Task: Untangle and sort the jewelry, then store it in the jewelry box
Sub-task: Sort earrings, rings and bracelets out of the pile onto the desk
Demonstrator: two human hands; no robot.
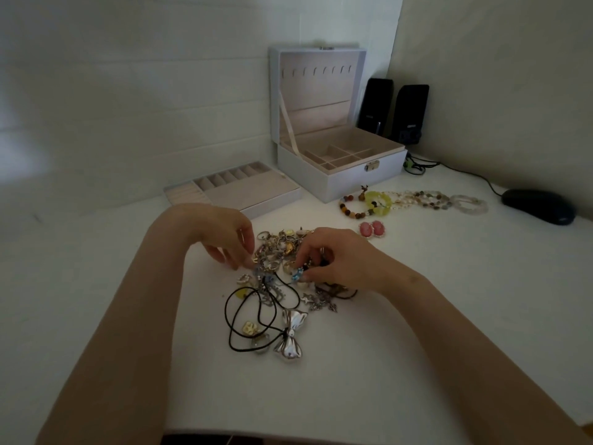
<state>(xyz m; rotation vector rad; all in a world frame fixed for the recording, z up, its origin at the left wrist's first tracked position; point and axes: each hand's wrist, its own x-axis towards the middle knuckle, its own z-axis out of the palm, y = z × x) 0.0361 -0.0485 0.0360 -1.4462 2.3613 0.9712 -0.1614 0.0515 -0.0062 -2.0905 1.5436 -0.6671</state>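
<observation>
- So, the tangled pile [282, 252] sits on the counter [433, 316] in front of the open jewelry box [337, 178], a good way short of it. As far as I can see, the box compartments hold nothing.
- Right hand [337, 261] is on the side of the pile away from the box, fingers [308, 255] curled in and pinching a small blue charm [296, 278].
- Left hand [224, 239] has its fingers [245, 252] bent down with the tips in the pile. Honestly can't tell if they've got hold of anything.
- A black cord [244, 316] loops out of the pile, away from the box, with a silver bow pendant [290, 335] on it.
- My worry: the charm lies right against that cord and the chains. Yank it up fast and I'd guess the whole clump lifts, the knots pull tighter, and loose rings roll off across the counter.
- The bracelets [417, 200] and pink earrings [372, 229] are laid out just in front of the box. Dragging the clump that way could mess them up.
</observation>
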